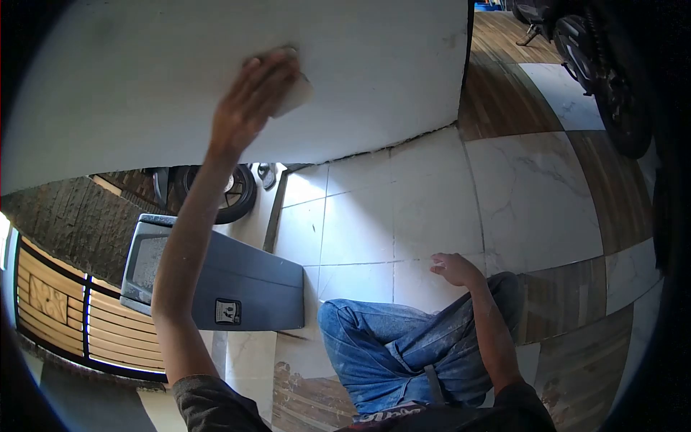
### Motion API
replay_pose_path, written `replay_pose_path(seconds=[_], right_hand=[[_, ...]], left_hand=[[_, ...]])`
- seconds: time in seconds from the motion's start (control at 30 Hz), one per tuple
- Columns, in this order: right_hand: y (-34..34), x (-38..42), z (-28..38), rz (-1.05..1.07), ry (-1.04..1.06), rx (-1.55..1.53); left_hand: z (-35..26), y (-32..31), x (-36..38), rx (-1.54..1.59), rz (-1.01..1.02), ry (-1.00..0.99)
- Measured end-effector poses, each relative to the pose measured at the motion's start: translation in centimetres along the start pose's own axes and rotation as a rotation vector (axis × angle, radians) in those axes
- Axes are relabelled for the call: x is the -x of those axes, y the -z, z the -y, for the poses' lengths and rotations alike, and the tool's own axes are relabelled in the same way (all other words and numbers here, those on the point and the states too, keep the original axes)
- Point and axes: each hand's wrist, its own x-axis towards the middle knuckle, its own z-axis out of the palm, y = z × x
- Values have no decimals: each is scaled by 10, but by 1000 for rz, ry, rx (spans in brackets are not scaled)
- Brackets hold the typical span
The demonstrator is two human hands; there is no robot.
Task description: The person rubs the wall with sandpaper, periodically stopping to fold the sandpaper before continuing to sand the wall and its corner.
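Observation:
My left hand (252,97) is raised against the pale wall surface (144,79), its fingers pressed over a light, flat pad (294,99) that touches the surface. The hand is slightly blurred. My right hand (455,270) hangs in the air over my right knee, fingers loosely spread and nothing between them. My legs in blue jeans (403,345) are folded below, with whitish dust on the cloth.
A grey plastic bin (252,288) stands beside my left arm. Behind it are a wheel (241,198) and a slatted gate (122,324). A motorcycle (604,86) is at the upper right. White and wood-patterned tiles (533,187) cover the floor.

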Motion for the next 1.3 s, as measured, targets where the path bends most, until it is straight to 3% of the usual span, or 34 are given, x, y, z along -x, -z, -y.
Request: replay_pose_path(seconds=[0.13, 0.2, 0.33, 0.37, 0.43, 0.5, 0.6, 0.63, 0.7, 0.73, 0.8, 0.83, 0.87, 0.9, 0.97, 1.03, 1.07, 1.1, 1.17, 1.23, 1.3], right_hand=[[-1, 4, 1, 16, -6, 33], [2, 3, 3, 25, -34, 63], [-3, 2, 2, 25, 15, 82], [-4, 2, 0, 32, 34, 105], [-4, 3, 1, 33, 40, 102], [-5, 3, 0, 20, 49, 96], [-6, 0, -7, 16, 83, 133], [-7, 2, -6, 15, 78, 102], [-4, 3, -2, 19, 77, 66], [-2, 3, 1, 34, 48, 85], [-4, 3, 5, 53, 25, 105], [-4, 2, 5, 53, 13, 99], [-5, 3, 5, 53, -3, 93], [-5, 5, 6, 48, 0, 96], [-3, 10, 8, 50, 35, 119], [-4, 5, -2, 39, 35, 103], [-6, 5, -5, 40, 40, 93], [-7, 6, -5, 43, 36, 91], [-3, 3, -2, 34, 16, 99], [1, 8, 5, 31, 22, 105], [-3, 7, 6, 48, 30, 108]], left_hand=[[28, 34, -35, -66, -456, 128], [26, 43, -48, -151, -528, 178], [21, 45, -64, 71, -414, 68], [8, 46, -66, -130, -208, 241], [16, 21, -43, -209, -189, 203], [14, 14, -45, 99, -38, -26], [41, 31, -55, 17, -10, -135], [59, 45, -64, 5, -14, -140], [93, 76, -88, -65, -465, -47], [89, 78, -88, -67, -459, -48], [69, 76, -87, 93, -375, 227], [47, 70, -86, 47, -182, 153], [42, 47, -75, 103, -75, -57], [23, 38, -80, -87, 29, -154], [52, 34, -76, 72, -168, -98], [65, 79, -102, -47, -301, 45], [64, 96, -117, 156, -384, 85], [61, 102, -127, -53, -564, 258], [77, 78, -128, 174, -700, -110], [65, 90, -133, 21, -663, -126], [71, 92, -146, 177, -903, 203]])
